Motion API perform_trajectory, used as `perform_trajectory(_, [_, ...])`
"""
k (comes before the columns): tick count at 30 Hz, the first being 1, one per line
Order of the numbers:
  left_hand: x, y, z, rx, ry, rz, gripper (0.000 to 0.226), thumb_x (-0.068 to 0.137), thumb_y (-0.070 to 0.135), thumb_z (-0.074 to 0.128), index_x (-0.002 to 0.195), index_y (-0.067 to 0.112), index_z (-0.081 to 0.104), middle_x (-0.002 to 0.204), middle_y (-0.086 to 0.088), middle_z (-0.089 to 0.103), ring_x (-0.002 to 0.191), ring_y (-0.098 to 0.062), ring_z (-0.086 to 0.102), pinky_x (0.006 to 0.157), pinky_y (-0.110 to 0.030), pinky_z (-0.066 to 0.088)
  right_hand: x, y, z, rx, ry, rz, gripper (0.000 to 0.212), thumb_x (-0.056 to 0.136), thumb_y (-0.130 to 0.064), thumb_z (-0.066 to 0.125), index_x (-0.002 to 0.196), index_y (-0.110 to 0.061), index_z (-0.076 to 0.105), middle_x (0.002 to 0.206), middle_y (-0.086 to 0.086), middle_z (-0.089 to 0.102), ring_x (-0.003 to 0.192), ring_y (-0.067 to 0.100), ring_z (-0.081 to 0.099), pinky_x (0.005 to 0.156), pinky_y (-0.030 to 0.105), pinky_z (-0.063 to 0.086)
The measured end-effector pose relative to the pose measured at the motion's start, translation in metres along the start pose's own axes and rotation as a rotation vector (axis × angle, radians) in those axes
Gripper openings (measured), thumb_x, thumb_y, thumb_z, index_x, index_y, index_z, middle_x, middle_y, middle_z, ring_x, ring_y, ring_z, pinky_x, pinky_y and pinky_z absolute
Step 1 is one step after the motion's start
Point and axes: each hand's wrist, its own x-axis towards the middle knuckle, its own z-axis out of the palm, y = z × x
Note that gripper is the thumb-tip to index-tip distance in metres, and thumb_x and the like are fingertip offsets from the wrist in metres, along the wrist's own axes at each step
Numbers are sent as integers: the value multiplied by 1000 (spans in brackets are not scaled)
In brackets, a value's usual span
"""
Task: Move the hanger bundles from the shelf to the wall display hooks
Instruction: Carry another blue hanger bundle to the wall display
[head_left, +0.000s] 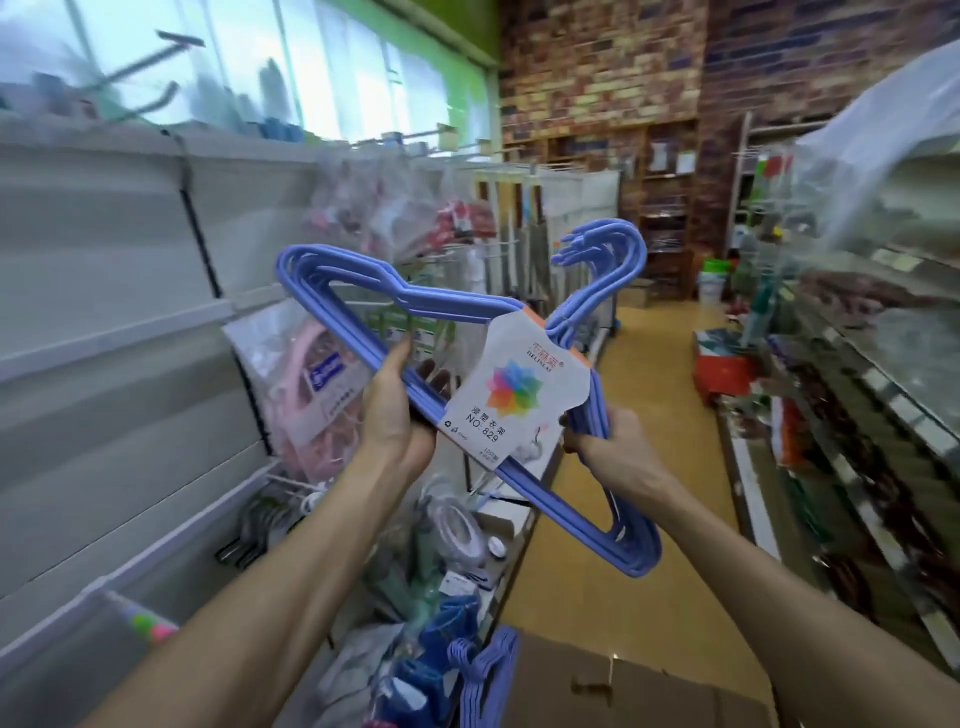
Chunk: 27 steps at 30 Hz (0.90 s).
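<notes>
We held the blue hanger bundle (467, 384) mid-frame, left hand (397, 410) curled round its bar, right hand (608, 436) gripping the lower arm; its hooks pointed upper right, away from both grips.

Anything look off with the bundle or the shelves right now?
Nothing looks damaged. The blue hanger bundle is held tilted, hooks pointing up to the right, left hand and right hand each with a grip on its frame. Its paper label is intact. More blue hangers sit below, by the cardboard box.
</notes>
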Motion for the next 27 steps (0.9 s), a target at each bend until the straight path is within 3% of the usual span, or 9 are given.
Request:
perform_trajectory(2, [-24,6,-1,3,15,75,23,92,37,64,83,19,75,97,-10,67,96,-30,66,99,-46,48,-4,-5,-2,-1,-43,-54,13,84,-7,63,96,-6,62,86,9,64,70,25,53,63,37,45])
perform_trajectory(5, [-58,16,-9,-3,98,155,39,89,48,64,106,14,71,119,-14,66,113,-35,64,104,-53,46,-15,-14,3,9,-125,-131,10,85,-5,64,93,-5,60,81,12,60,71,28,53,65,44,47])
perform_trajectory(7, [-83,28,-15,23,177,198,37,93,50,58,91,16,73,105,-11,70,99,-29,68,98,-49,51,-25,-25,12,30,-197,-165,8,87,-3,63,91,-2,57,77,19,54,66,24,47,59,39,42])
perform_trajectory(9, [-107,39,-22,34,233,237,44,98,46,51,70,19,72,80,-6,71,75,-21,70,82,-40,54,-37,-36,24,62,-272,-215,15,88,-1,62,81,-10,53,70,10,47,62,21,40,56,34,34])
perform_trajectory(12, [-142,61,-40,27,379,283,27,94,46,57,93,19,57,90,-7,59,86,-23,62,80,-39,50,-53,-55,46,110,-356,-267,28,88,0,62,75,-21,50,64,1,47,59,19,40,52,29,33])
perform_trajectory(16, [-188,95,-66,23,500,407,34,92,47,60,109,19,50,99,-8,56,97,-27,60,93,-43,49,-77,-79,85,132,-465,-312,10,84,-6,65,85,-10,56,71,8,53,64,22,45,61,37,39])
perform_trajectory(21, [-251,135,-99,64,581,538,31,92,47,61,106,21,51,103,-9,57,98,-28,62,100,-46,47,-116,-117,126,187,-609,-392,10,84,-2,63,91,2,57,73,16,54,63,25,45,58,36,37])
perform_trajectory(23, [-282,152,-106,84,612,603,28,91,47,62,99,21,52,95,-7,57,92,-26,62,93,-44,51,-138,-137,138,225,-666,-440,8,86,-2,64,90,-8,59,71,10,57,63,24,49,58,37,42])
perform_trajectory(27, [-349,183,-121,105,647,747,26,89,44,66,99,21,58,86,-2,56,72,-19,56,69,-34,50,-189,-177,162,328,-772,-522,32,87,0,62,79,-30,51,61,-6,49,55,14,42,54,30,38])
